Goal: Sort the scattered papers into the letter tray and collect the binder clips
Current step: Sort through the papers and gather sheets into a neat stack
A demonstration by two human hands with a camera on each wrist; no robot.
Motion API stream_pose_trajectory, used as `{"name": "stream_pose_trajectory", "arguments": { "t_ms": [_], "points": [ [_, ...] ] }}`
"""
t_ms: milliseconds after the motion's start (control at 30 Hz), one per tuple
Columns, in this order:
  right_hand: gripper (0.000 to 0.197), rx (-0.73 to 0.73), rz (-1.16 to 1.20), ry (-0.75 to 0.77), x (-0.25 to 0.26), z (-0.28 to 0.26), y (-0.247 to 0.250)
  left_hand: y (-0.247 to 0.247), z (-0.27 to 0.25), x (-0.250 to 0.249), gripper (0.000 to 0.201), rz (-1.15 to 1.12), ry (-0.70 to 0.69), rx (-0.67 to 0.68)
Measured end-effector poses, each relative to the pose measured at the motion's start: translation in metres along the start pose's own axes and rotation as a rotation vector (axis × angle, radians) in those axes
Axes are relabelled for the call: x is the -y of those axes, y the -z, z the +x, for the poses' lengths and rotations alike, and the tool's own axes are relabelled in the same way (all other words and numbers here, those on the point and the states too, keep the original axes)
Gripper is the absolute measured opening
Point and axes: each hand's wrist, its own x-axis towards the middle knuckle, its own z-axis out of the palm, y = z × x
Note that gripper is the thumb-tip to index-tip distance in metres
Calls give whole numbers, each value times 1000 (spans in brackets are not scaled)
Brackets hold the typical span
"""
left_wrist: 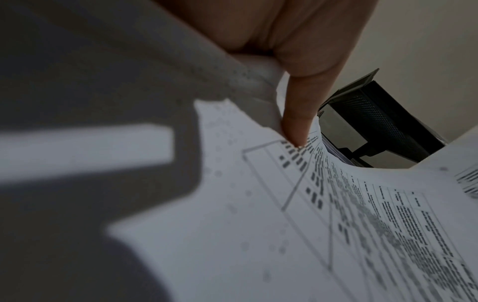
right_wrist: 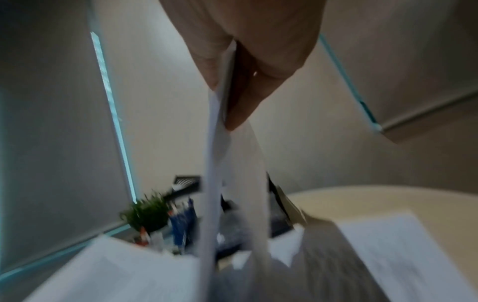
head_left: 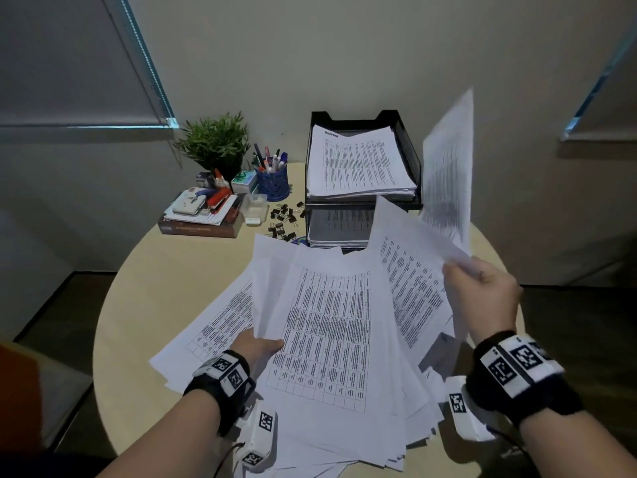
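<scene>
A spread pile of printed papers covers the round table's near half. My left hand grips the edge of a few sheets lifted off that pile; in the left wrist view a finger presses on the printed page. My right hand pinches a sheet raised upright beside the black two-tier letter tray; the right wrist view shows this sheet edge-on between my fingers. Both tiers hold papers. Black binder clips lie loose left of the tray.
A clear plastic box sits next to the clips. Behind it are a blue pen cup, a potted plant and a book stacked with stationery. Bare table shows on the left.
</scene>
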Motion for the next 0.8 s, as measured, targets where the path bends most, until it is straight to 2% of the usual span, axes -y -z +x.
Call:
{"name": "stream_pose_trajectory", "arguments": {
  "t_ms": [100, 133, 200, 267, 400, 433, 533, 567, 633, 700, 800],
  "points": [
    [7, 36, 57, 133, 32, 5, 4, 2, 1, -1, 37, 9, 34, 16],
    [10, 45, 78, 169, 43, 7, 5, 2, 3, -1, 37, 10, 41, 21],
    [31, 70, 134, 205, 65, 10, 8, 2, 5, -2, 38, 7, 71, 17],
    [41, 121, 190, 241, 89, 10, 11, 3, 5, -3, 47, -36, 98, 21],
    [30, 211, 313, 302, 125, 11, 13, 6, 4, -8, 54, -8, 133, 42],
    [27, 228, 366, 306, 131, 12, 13, 7, 6, -7, 61, -8, 138, 59],
    [13, 237, 409, 312, 139, 20, 13, 11, 27, 6, 101, -5, 122, 132],
    [7, 242, 418, 297, 140, 21, 12, 13, 25, 4, 102, -14, 124, 150],
    [7, 254, 465, 260, 136, 24, 9, 17, 8, -5, 84, -17, 159, 186],
    [7, 275, 511, 192, 127, 24, 5, 20, 1, -6, 77, -74, 187, 222],
    [7, 315, 399, 94, 99, 24, -6, 22, 2, -3, 74, -314, 186, 271]
  ]
}}
